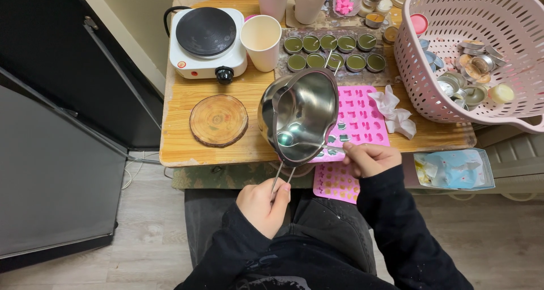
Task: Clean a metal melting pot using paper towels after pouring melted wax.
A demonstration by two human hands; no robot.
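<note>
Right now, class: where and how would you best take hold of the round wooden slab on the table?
Grip the wooden slab by its bark rim, pinching across opposite edges from above. It lies flat on the table, so nothing slips beneath it, but bare table surrounds its rim. Come from the near, left side; the tilted steel pot crowds its right.

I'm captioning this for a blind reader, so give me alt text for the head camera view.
Seen from above, a person's left hand holds the wire handle of a tilted steel pouring pot while the right hand works a spoon inside it, over a pink silicone mould. On the wooden table stand a small hotplate, green-filled tins and a pink basket.
</note>
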